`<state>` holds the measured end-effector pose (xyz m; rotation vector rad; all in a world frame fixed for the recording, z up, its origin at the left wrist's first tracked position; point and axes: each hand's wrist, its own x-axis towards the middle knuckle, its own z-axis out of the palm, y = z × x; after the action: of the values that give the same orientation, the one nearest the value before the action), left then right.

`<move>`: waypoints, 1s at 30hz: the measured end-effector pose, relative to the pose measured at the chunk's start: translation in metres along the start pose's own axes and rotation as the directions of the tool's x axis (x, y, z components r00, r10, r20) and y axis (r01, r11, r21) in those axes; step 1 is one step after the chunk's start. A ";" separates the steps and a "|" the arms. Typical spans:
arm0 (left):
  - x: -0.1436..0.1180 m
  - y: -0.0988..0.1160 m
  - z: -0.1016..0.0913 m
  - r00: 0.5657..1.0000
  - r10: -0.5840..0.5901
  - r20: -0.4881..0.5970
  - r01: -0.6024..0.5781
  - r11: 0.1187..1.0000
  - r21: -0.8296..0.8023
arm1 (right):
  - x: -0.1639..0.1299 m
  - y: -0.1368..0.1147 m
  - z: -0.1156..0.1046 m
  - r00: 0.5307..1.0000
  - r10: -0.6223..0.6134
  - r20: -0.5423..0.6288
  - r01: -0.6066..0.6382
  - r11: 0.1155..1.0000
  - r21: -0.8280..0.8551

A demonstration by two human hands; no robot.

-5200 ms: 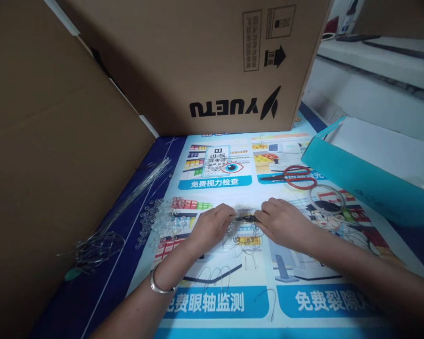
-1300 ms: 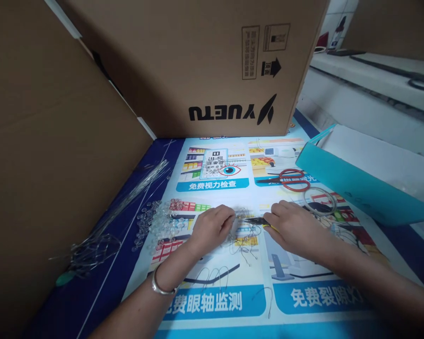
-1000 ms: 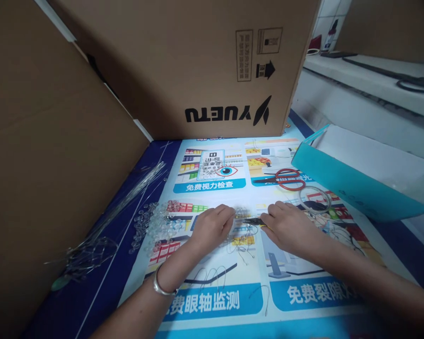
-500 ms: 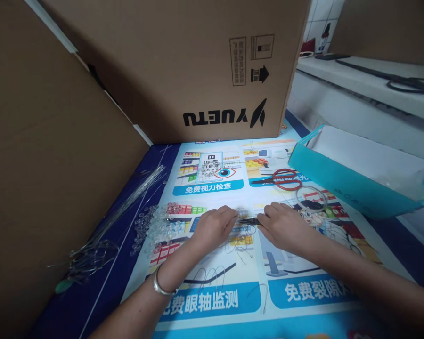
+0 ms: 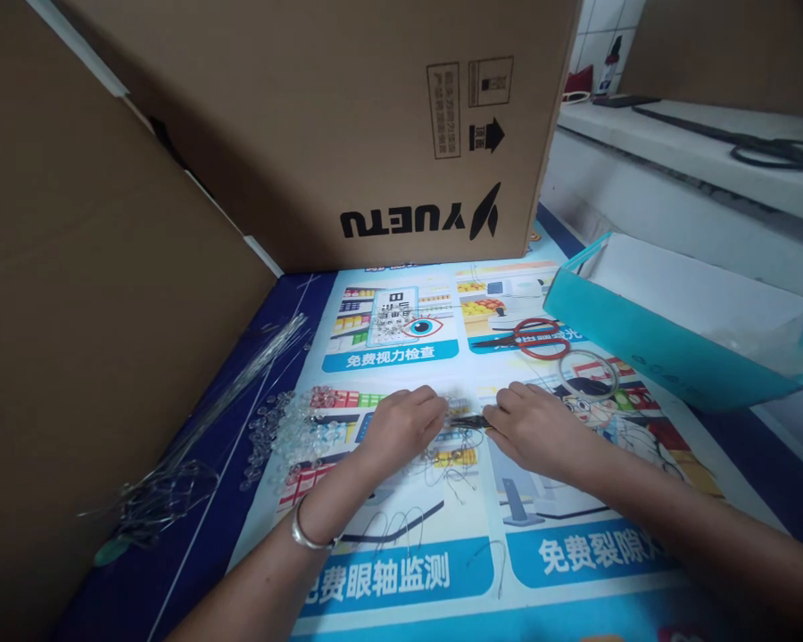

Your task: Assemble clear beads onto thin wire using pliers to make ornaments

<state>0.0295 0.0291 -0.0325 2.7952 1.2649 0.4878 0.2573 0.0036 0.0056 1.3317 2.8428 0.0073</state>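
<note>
Low over the printed sheet, my right hand [image 5: 532,428] is closed around dark long-nosed pliers [image 5: 469,421], whose jaws point left. My left hand [image 5: 405,426] faces it in a pinch, fingertips by the plier tips. What the left fingers hold is too small to make out; thin wire shows around it. Below the jaws lie thin bent wire pieces [image 5: 459,477] with small beads. Left of my left hand spreads a pile of clear beads [image 5: 294,437]. Red-handled scissors [image 5: 542,341] and a wire coil [image 5: 589,373] rest beyond my right hand.
A cardboard box [image 5: 375,116] walls off the back and left. At the left lies a bundle of long wires [image 5: 241,374]. A turquoise open box [image 5: 669,339] stands at the right. Black long-handled scissors [image 5: 769,153] lie on a white ledge [image 5: 682,147].
The whole view has shifted slightly. Both hands keep almost the same pose, with the pliers still at the left fingertips.
</note>
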 end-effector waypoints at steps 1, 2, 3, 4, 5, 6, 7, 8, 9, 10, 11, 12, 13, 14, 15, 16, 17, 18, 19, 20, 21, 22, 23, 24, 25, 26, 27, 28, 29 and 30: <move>0.000 -0.001 -0.001 1.000 0.017 0.014 -0.017 1.000 0.015 | 0.000 0.000 -0.001 1.000 0.005 0.005 -0.005 1.000 0.011; 0.000 -0.001 -0.002 0.999 0.031 0.028 -0.032 0.999 0.028 | 0.000 0.001 -0.002 1.000 0.013 0.011 -0.013 1.000 0.023; 0.000 -0.002 -0.003 0.998 0.040 0.040 -0.041 0.998 0.040 | -0.001 0.001 -0.003 1.000 0.024 0.017 -0.025 0.999 0.036; 0.000 -0.002 -0.003 0.998 0.043 0.048 -0.045 0.998 0.048 | -0.001 0.002 -0.004 0.999 0.037 0.024 -0.039 0.998 0.050; -0.001 -0.003 -0.003 0.998 0.040 0.051 -0.043 0.998 0.052 | -0.002 0.003 -0.005 0.998 0.052 0.034 -0.054 0.997 0.064; -0.002 -0.003 -0.003 0.998 0.035 0.050 -0.038 0.998 0.051 | -0.003 0.003 -0.007 0.997 0.068 0.048 -0.071 0.995 0.077; -0.002 -0.003 -0.003 0.998 0.032 0.048 -0.034 0.998 0.045 | -0.003 0.004 -0.009 0.994 0.089 0.067 -0.094 0.992 0.087; -0.003 -0.003 -0.002 0.999 0.029 0.046 -0.030 0.999 0.035 | -0.003 0.005 -0.010 0.990 0.110 0.092 -0.119 0.988 0.094; -0.004 -0.004 -0.002 0.999 0.026 0.043 -0.027 0.999 0.022 | -0.002 0.006 -0.011 0.985 0.129 0.119 -0.141 0.985 0.099; -0.005 -0.004 -0.002 0.999 0.022 0.039 -0.022 1.000 0.007 | -0.001 0.007 -0.013 0.979 0.142 0.146 -0.158 0.982 0.101; -0.005 -0.004 -0.002 0.999 0.019 0.034 -0.019 1.000 -0.008 | 0.001 0.007 -0.013 0.974 0.148 0.171 -0.167 0.981 0.103; -0.006 -0.004 -0.002 0.999 0.018 0.031 -0.017 1.000 -0.022 | 0.003 0.008 -0.014 0.970 0.149 0.193 -0.171 0.980 0.104; -0.006 -0.004 -0.002 0.999 0.018 0.031 -0.017 0.999 -0.034 | 0.006 0.009 -0.015 0.966 0.146 0.214 -0.171 0.980 0.105; -0.006 -0.004 -0.003 0.999 0.017 0.034 -0.016 0.999 -0.043 | 0.009 0.010 -0.015 0.962 0.143 0.234 -0.171 0.980 0.105; -0.006 -0.004 -0.004 0.999 0.015 0.040 -0.014 0.999 -0.049 | 0.011 0.010 -0.015 0.957 0.142 0.254 -0.173 0.979 0.105; -0.006 -0.004 -0.004 0.999 0.013 0.049 -0.010 0.999 -0.052 | 0.014 0.010 -0.015 0.951 0.139 0.276 -0.174 0.979 0.105; -0.005 -0.004 -0.004 0.998 0.009 0.058 -0.006 0.999 -0.053 | 0.016 0.010 -0.015 0.946 0.137 0.294 -0.174 0.979 0.105; -0.005 -0.003 -0.004 0.998 0.004 0.068 -0.001 0.999 -0.052 | 0.018 0.010 -0.016 0.942 0.134 0.308 -0.174 0.979 0.103; -0.005 -0.003 -0.004 0.997 0.000 0.075 0.003 0.999 -0.049 | 0.019 0.010 -0.016 0.940 0.130 0.315 -0.170 0.980 0.101; -0.005 -0.003 -0.004 0.997 -0.003 0.081 0.006 0.999 -0.044 | 0.020 0.010 -0.016 0.940 0.128 0.316 -0.166 0.981 0.096; -0.005 -0.003 -0.004 0.996 -0.005 0.086 0.008 0.999 -0.039 | 0.021 0.009 -0.017 0.942 0.125 0.313 -0.161 0.983 0.091; -0.004 -0.003 -0.004 0.996 -0.006 0.089 0.009 0.999 -0.034 | 0.022 0.009 -0.017 0.943 0.123 0.308 -0.156 0.984 0.087; -0.004 -0.003 -0.005 0.996 -0.005 0.090 0.008 0.999 -0.031 | 0.023 0.008 -0.017 0.945 0.120 0.303 -0.152 0.985 0.085; -0.004 -0.003 -0.005 0.996 -0.002 0.092 0.005 1.000 -0.030 | 0.024 0.007 -0.017 0.946 0.114 0.302 -0.147 0.985 0.087; -0.004 -0.003 -0.006 0.996 0.001 0.094 0.002 0.999 -0.032 | 0.024 0.006 -0.017 0.946 0.109 0.305 -0.142 0.986 0.090; -0.004 -0.003 -0.006 0.995 0.005 0.096 -0.002 0.999 -0.034 | 0.024 0.006 -0.017 0.946 0.105 0.307 -0.139 0.986 0.092; -0.004 -0.003 -0.007 0.995 0.008 0.096 -0.005 0.999 -0.036 | 0.025 0.005 -0.017 0.946 0.103 0.307 -0.137 0.986 0.093; -0.004 -0.003 -0.008 0.996 0.008 0.094 -0.005 0.999 -0.036 | 0.025 0.005 -0.017 0.947 0.101 0.304 -0.135 0.986 0.094; -0.004 -0.003 -0.009 0.996 0.008 0.092 -0.004 0.999 -0.037 | 0.024 0.005 -0.016 0.949 0.099 0.300 -0.134 0.986 0.095; -0.004 -0.003 -0.010 0.996 0.007 0.089 -0.004 0.999 -0.036 | 0.024 0.005 -0.015 0.951 0.098 0.292 -0.131 0.987 0.097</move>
<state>0.0214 0.0271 -0.0247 2.7582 1.2196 0.3777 0.2456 0.0250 0.0210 1.3867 2.5554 -0.3276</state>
